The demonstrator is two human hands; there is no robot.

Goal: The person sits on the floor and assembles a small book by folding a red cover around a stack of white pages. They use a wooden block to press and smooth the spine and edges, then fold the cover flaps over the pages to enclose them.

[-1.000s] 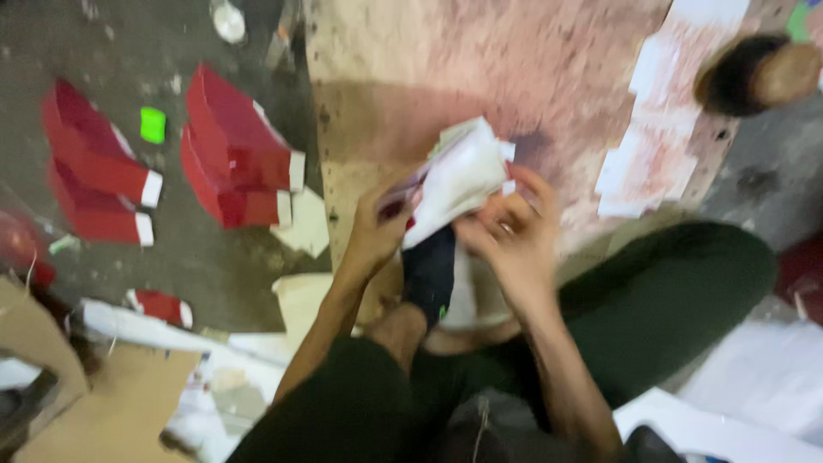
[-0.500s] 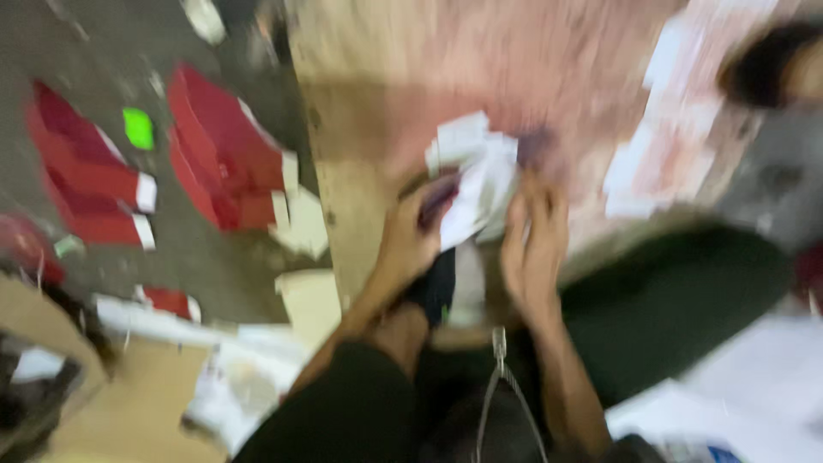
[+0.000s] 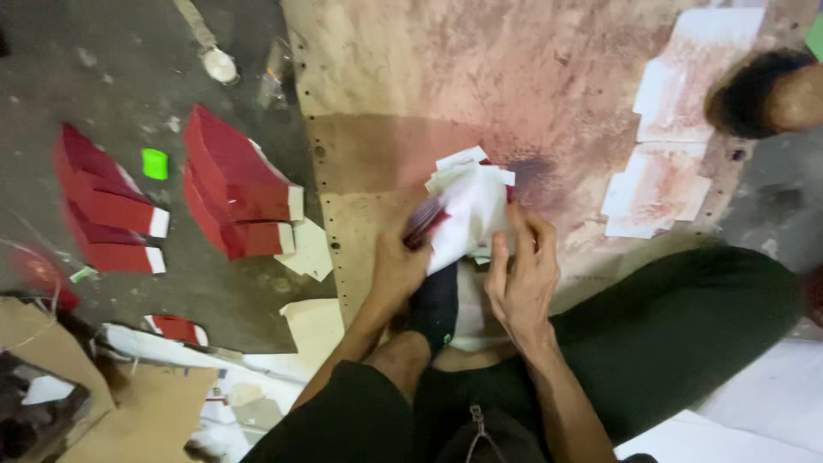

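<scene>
A stack of white paper sheets [image 3: 470, 210] with a dark red edge is held over the stained wooden board [image 3: 403, 77], just in front of the person's black sock [image 3: 435, 309]. The stack's lower part is hidden behind the hands, and whether it touches the board cannot be told. The left hand [image 3: 396, 270] is closed on the red edge; the right hand [image 3: 519, 279] is laid against the sheets with fingers fairly straight, its grip hard to make out. Folded red boxes [image 3: 231, 193] lie well apart on the grey floor. A dark-haired head [image 3: 759, 90] is cut off at the right edge. Compared with half a second ago, the hands are spread further apart and the view is much sharper.
</scene>
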